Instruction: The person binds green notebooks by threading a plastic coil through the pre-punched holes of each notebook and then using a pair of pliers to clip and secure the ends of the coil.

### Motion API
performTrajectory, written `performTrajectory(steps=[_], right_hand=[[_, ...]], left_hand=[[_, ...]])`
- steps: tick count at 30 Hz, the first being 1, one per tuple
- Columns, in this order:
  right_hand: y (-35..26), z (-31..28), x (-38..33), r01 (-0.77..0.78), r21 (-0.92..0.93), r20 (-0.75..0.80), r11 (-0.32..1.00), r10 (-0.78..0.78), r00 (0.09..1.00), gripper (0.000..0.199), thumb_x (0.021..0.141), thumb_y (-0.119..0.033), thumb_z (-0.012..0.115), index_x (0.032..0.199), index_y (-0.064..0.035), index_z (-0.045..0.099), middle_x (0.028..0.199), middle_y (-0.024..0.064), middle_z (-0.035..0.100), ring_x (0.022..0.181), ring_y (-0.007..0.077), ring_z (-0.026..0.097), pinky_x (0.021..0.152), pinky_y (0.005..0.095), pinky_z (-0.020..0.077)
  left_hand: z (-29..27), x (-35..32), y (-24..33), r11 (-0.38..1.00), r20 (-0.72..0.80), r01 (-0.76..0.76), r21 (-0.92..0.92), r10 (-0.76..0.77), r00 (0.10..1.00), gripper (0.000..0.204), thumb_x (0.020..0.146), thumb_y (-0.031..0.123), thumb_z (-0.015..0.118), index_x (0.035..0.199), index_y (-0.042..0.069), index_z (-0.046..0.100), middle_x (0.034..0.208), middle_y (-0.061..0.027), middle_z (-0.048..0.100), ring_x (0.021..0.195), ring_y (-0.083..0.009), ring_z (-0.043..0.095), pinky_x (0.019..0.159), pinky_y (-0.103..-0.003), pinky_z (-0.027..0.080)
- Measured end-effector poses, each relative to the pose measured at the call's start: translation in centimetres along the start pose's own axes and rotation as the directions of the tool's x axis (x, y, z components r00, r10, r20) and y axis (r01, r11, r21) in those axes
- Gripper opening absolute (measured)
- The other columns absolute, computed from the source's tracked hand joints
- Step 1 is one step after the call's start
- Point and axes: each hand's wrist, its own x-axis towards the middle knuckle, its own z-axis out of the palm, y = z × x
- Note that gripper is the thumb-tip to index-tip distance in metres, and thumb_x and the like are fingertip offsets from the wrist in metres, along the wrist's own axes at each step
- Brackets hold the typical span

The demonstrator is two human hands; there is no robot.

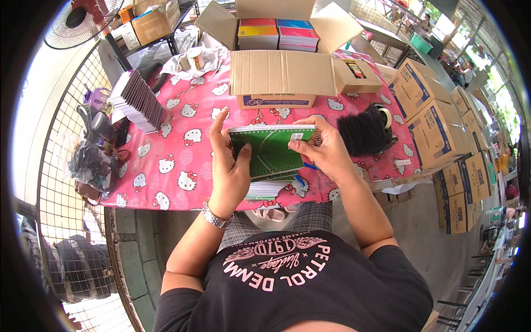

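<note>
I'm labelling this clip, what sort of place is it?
Likely a small notebook workshop or packing area: a green notebook being handled, colourful book stacks in an open carton, and piled cardboard boxes.

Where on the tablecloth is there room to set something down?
The widest bare patch of pink tablecloth lies between the leftmost notebook stack and the left hand. A narrow strip shows between the open carton and the held green notebook. Crowded: left edge, around the plastic bag; right of the right hand, at the black coils.
</note>
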Motion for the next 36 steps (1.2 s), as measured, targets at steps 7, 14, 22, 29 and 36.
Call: performTrajectory(steps=[7, 14, 22, 29, 36], right_hand=[[3.5, 3.1, -2.2, 0.075, 0.064, -0.163, 0.995, -0.064, 0.985, 0.033, 0.087, -0.016, 0.077, 0.112, -0.0015, 0.062, 0.096, 0.0019, 0.069, 0.088, 0.0089, 0.062, 0.081, 0.0261, 0.0497], [3.0, 4.3, -1.8, 0.213, 0.006, -0.188, 0.977, -0.209, 0.96, 0.023, 0.087, -0.011, 0.076, 0.107, -0.0023, 0.067, 0.089, 0.0033, 0.072, 0.083, 0.0047, 0.058, 0.075, 0.028, 0.0514], [1.7, 2.8, -3.6, 0.099, -0.369, -0.155, 0.924, -0.167, 0.974, 0.027, 0.086, -0.014, 0.076, 0.11, -0.0039, 0.067, 0.086, 0.0088, 0.071, 0.071, 0.012, 0.064, 0.065, 0.03, 0.0504], [-0.1, 2.7, -5.8, 0.299, -0.365, -0.049, 0.882, -0.339, 0.94, 0.069, 0.1, -0.037, 0.056, 0.152, -0.0007, 0.029, 0.151, 0.0191, 0.039, 0.104, 0.0221, 0.06, 0.089, 0.0324, 0.0474], [-3.8, -1.7, -2.1, 0.285, -0.293, 0.038, 0.913, -0.287, 0.957, 0.041, 0.106, -0.021, 0.045, 0.139, 0.0015, 0.051, 0.138, 0.0191, 0.053, 0.123, 0.0342, 0.055, 0.102, 0.036, 0.0444]], left_hand=[[0.3, 0.0, -0.5, 1.0, 0.005, -0.018, 0.019, 0.018, 1.0, 0.067, 0.09, -0.013, 0.047, 0.151, 0.009, 0.028, 0.127, -0.013, 0.047, 0.109, -0.0159, 0.046, 0.101, -0.029, 0.036], [0.1, 0.2, 1.5, 0.649, 0.121, -0.339, 0.681, 0.357, 0.926, 0.07, 0.086, -0.003, 0.056, 0.15, 0.0, 0.029, 0.148, -0.0217, 0.039, 0.139, -0.0368, 0.035, 0.117, -0.047, 0.025], [3.3, 1.1, 4.3, 0.432, 0.471, -0.62, 0.655, 0.408, 0.782, 0.044, 0.078, 0.002, 0.059, 0.122, 0.004, 0.058, 0.105, -0.0096, 0.058, 0.1, -0.0276, 0.058, 0.103, -0.046, 0.042], [2.6, 1.6, 5.2, 0.441, 0.46, -0.584, 0.682, 0.362, 0.811, 0.034, 0.082, 0.002, 0.058, 0.116, 0.004, 0.055, 0.104, -0.0115, 0.059, 0.096, -0.0312, 0.057, 0.089, -0.044, 0.043], [2.8, 2.5, 5.1, 0.604, 0.457, -0.539, 0.587, 0.303, 0.837, 0.024, 0.087, 0.002, 0.058, 0.111, 0.005, 0.057, 0.095, -0.0127, 0.064, 0.094, -0.032, 0.059, 0.088, -0.045, 0.042]])
